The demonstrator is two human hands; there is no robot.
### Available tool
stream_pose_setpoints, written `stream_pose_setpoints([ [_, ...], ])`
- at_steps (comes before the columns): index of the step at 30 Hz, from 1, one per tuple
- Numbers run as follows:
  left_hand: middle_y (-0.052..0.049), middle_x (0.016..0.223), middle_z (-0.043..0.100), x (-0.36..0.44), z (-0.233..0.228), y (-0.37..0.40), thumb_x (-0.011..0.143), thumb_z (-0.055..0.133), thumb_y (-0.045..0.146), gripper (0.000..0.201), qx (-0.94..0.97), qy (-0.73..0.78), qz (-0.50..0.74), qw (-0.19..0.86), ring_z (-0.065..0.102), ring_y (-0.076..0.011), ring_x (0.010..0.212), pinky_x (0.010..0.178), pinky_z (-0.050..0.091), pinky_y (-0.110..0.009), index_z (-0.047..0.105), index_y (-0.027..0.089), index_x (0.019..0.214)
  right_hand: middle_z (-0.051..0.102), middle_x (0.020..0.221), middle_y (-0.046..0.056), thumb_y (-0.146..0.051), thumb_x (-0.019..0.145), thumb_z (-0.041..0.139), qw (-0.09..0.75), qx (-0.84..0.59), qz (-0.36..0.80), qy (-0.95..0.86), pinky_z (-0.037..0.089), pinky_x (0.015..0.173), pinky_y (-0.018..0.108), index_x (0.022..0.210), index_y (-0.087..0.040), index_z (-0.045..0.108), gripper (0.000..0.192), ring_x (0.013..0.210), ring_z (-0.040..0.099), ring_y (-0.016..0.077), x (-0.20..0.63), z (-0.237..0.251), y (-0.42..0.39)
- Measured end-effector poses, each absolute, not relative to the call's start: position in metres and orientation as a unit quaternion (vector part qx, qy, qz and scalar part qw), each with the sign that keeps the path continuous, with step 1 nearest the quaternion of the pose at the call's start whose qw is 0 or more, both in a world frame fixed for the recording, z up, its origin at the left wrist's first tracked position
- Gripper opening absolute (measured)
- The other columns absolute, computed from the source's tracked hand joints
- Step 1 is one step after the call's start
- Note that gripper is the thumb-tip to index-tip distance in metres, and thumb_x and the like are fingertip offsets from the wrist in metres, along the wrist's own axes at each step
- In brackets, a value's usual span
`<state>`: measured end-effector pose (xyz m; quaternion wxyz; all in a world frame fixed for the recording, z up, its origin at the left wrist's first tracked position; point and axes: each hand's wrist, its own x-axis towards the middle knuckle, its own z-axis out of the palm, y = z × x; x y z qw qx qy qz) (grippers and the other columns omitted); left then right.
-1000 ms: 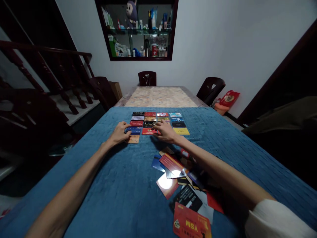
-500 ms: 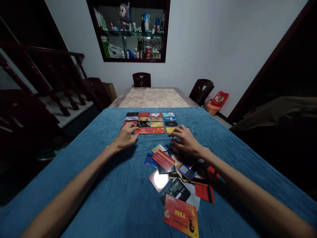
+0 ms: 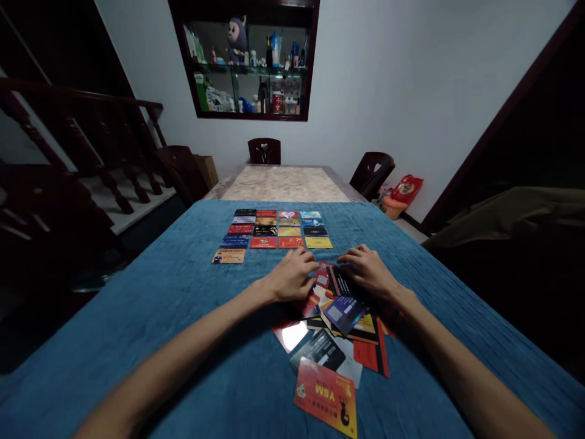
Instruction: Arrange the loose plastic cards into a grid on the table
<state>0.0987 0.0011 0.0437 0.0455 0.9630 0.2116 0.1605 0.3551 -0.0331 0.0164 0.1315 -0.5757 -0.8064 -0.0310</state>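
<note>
On the blue quilted cloth covering the worktop (image 3: pixel 183 317), neat rows of colourful plastic cards (image 3: pixel 274 230) lie flat toward the far left. Nearer, the left hand (image 3: pixel 291 277) rests palm down, its grip loose and apart, on the edge of a loose heap of mixed plastic cards (image 3: pixel 336 323). The right hand (image 3: pixel 371 272) lies just beside it on the same heap, fingers spread, clamped on nothing.

A dim room with pale walls (image 3: pixel 411 73). A dark-framed glass cabinet (image 3: pixel 247 61) of bottles hangs above dark wooden chairs (image 3: pixel 264 150). A staircase railing (image 3: pixel 82 140) runs left; blue cloth (image 3: pixel 183 317) covers the tabletop.
</note>
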Motion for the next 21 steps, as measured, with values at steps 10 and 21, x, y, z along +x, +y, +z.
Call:
stream_pose_setpoints([
  [10,-0.008,0.138,0.058,0.144,0.031,0.02,0.077,0.057,0.009,0.053,0.979,0.163,0.043,0.111,0.037,-0.0309,0.136,0.104,0.037,-0.05,0.057,0.021,0.129,0.071,0.096,0.01,-0.036,0.091,0.055,0.07,-0.567,-0.007,-0.821,0.041,0.081,0.04,0.094,-0.024,0.075,0.024,0.096,0.055,0.0263,0.359,0.032,-0.047],
  [21,-0.012,0.12,0.061,0.135,0.037,0.019,0.084,0.058,0.02,0.032,0.983,0.173,0.03,0.046,0.045,-0.0318,0.12,0.095,0.042,-0.047,0.065,0.02,0.114,0.071,0.102,0.011,-0.039,0.091,0.058,0.056,-0.558,0.0,-0.828,0.038,0.081,0.04,0.11,-0.023,0.072,0.029,0.101,0.055,0.0275,0.345,0.03,-0.054],
])
